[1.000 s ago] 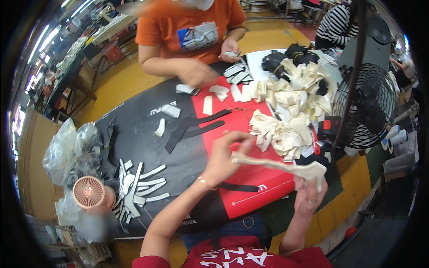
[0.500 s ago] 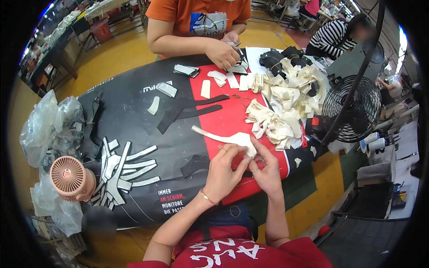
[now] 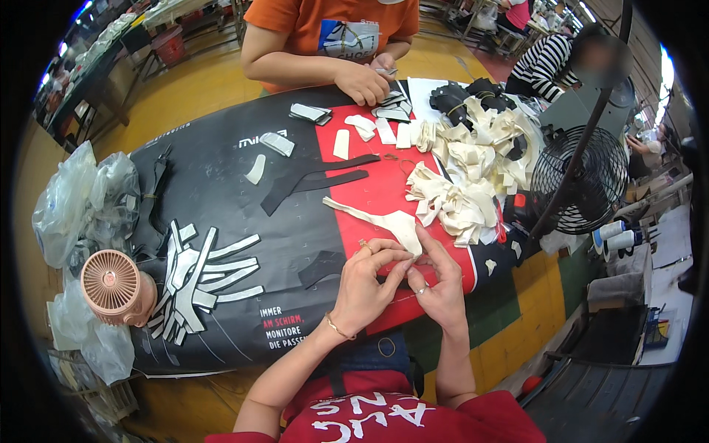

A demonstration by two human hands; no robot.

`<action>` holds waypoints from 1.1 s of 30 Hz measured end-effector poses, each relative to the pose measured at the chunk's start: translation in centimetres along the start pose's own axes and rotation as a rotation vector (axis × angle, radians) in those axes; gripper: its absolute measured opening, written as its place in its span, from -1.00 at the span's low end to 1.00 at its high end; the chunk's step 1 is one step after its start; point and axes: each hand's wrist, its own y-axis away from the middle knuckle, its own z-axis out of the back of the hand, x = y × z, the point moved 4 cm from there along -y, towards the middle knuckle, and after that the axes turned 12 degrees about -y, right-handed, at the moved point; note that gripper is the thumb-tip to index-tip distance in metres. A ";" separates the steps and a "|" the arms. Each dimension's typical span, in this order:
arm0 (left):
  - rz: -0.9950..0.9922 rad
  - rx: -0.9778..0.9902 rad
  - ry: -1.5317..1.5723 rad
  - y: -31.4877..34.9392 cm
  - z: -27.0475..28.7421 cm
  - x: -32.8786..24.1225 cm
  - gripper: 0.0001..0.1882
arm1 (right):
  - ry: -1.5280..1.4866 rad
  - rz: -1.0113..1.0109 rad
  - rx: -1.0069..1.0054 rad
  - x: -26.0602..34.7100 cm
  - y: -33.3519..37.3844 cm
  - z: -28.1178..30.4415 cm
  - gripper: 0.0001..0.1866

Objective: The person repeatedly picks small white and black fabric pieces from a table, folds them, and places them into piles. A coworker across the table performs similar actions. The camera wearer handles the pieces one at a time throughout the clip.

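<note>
Both my hands pinch one cream cut fabric piece [image 3: 395, 225] at its wide end, above the red part of the mat. Its long narrow tail reaches away to the left. My left hand [image 3: 368, 284] grips the near edge between thumb and fingers. Close beside it, my right hand [image 3: 440, 289] holds the same end, thumb below and index finger along the right edge. The fingertips nearly meet, and what lies between them is hidden. Beyond the piece lie black cut strips [image 3: 310, 181]; another dark piece [image 3: 323, 269] lies left of my left hand.
A heap of cream fabric pieces [image 3: 454, 203] lies at the right. White strips with dark edges [image 3: 196, 273] and a pink fan [image 3: 118, 288] are at the left, near plastic bags [image 3: 66, 207]. A black fan [image 3: 582, 181] stands right. Across the table, a co-worker's hands [image 3: 365, 83] handle small pieces.
The cream piece has tilted slightly, and its wide end now hangs nearer my fingertips. My fingers have shifted a little on it. The co-worker's hand has moved slightly.
</note>
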 end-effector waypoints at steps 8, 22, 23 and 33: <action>-0.006 0.010 0.013 -0.5 -0.5 -0.2 -0.88 | -0.215 -0.036 -0.044 -0.4 0.7 0.7 -0.37; -0.026 0.018 -0.015 -0.6 -1.4 -0.6 -0.90 | -0.294 -0.045 -0.114 -0.6 0.8 1.6 -0.40; -0.023 0.015 0.006 -0.6 -1.4 -0.5 -0.90 | -0.289 -0.041 -0.126 -0.7 0.8 1.7 -0.41; 0.296 -0.088 0.462 0.1 6.9 3.4 -0.82 | 0.146 -0.074 -0.430 -4.3 0.5 6.6 -0.52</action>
